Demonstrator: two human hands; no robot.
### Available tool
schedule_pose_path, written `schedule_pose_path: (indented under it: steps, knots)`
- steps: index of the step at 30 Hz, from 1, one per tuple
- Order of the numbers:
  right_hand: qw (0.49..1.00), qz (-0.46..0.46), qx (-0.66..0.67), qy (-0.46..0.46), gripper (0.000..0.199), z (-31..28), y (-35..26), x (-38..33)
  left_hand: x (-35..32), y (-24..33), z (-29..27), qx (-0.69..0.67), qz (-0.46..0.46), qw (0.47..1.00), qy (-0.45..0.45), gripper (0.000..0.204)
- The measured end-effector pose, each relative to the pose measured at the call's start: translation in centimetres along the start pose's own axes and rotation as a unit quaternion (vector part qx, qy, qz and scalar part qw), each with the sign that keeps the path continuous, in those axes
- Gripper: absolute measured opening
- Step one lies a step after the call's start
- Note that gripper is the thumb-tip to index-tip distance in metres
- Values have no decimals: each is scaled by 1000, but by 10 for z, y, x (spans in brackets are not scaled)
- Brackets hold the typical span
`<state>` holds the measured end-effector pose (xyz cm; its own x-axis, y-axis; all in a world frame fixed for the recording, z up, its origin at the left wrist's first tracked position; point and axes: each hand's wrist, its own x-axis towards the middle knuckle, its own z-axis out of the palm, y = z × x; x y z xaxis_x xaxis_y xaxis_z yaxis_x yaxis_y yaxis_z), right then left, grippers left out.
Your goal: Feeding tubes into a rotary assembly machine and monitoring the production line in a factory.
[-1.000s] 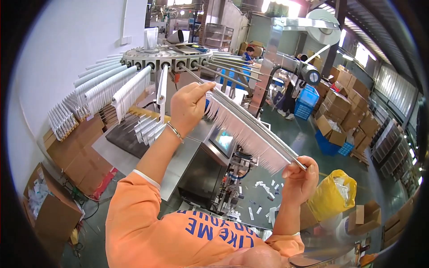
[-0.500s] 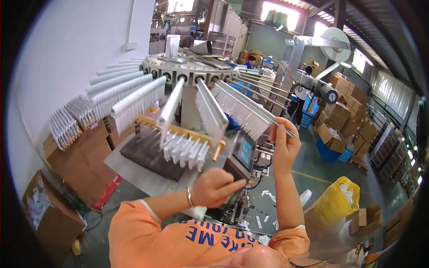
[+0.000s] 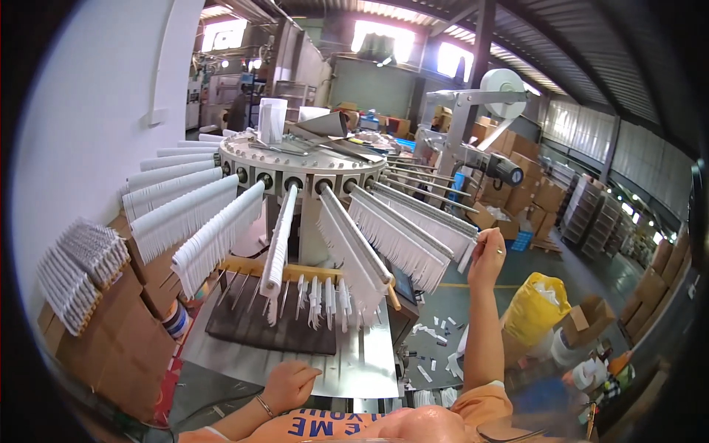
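A round metal carousel carries rods fanned outward, several of them draped with white fringed strips. At the outer end of one draped rod on the right, my right hand is closed with fingers bent; what they pinch is hidden. My left hand hovers low over the near edge of the metal table, fingers curled and no object showing in them. Beneath the front rods lies a wooden bar with metal prongs, some bearing white pieces, over a dark pad.
Bundles of white pieces sit on cardboard boxes at the left. To the right stand a yellow sack and an open carton. White scraps litter the floor. A roll tops a machine arm.
The view has shifted, showing more of the table. My left hand has drawn back toward my body, away from the wooden bar. My right hand remains at a rod's outer end.
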<state>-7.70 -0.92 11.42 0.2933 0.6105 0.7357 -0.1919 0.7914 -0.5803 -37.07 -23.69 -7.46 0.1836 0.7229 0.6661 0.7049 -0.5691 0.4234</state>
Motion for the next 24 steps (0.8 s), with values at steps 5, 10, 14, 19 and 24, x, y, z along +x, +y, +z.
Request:
schedule_pose_path:
  steps: [5, 10, 14, 19, 24]
  knots:
    - [999, -26, 25, -10, 34, -13, 1, 6, -5, -18, 9, -10, -6, 1000, -14, 10]
    - [998, -38, 56, -1, 34, -6, 9, 6, -10, -19, 12, -3, -30, 999, 40, 12]
    - [999, -23, 29, 1, 36, -10, 3, 3, -8, -16, 14, 26, -47, 996, 72, 14]
    - [999, -1, 54, 9, 36, -13, 6, 0, -8, -12, 15, 56, -38, 992, 106, 14]
    - [995, 14, 96, 33, 36, -34, -8, -2, -9, -16, 14, 52, -39, 992, 111, 13]
